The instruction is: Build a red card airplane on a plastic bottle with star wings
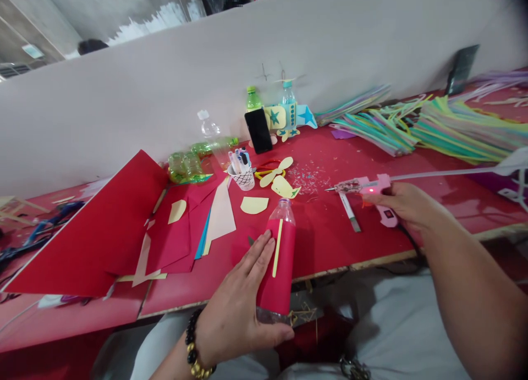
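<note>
My left hand (pixel 239 297) holds a clear plastic bottle (pixel 285 259) wrapped in red paper, its fingers along one side and its thumb near the base. A narrow pale-yellow strip (pixel 278 248) lies lengthwise on the wrap. The bottle's neck points away from me, and its base reaches past the table's front edge. At the right, my right hand (pixel 412 204) is closed around a pink hot glue gun (pixel 373 190) with a red light showing. A long translucent glue stick (pixel 445 172) extends from the gun's back. Its metal nozzle points left, above a utility knife (pixel 350 210) on the table.
Paper pieces (pixel 220 215) and a red board (pixel 94 237) stand left. A pen cup (pixel 241 177), yellow cutouts (pixel 284 186), a phone (pixel 258 130) and a decorated bottle (pixel 290 108) are beyond the bottle. Bundles of coloured sticks (pixel 466 127) lie at back right.
</note>
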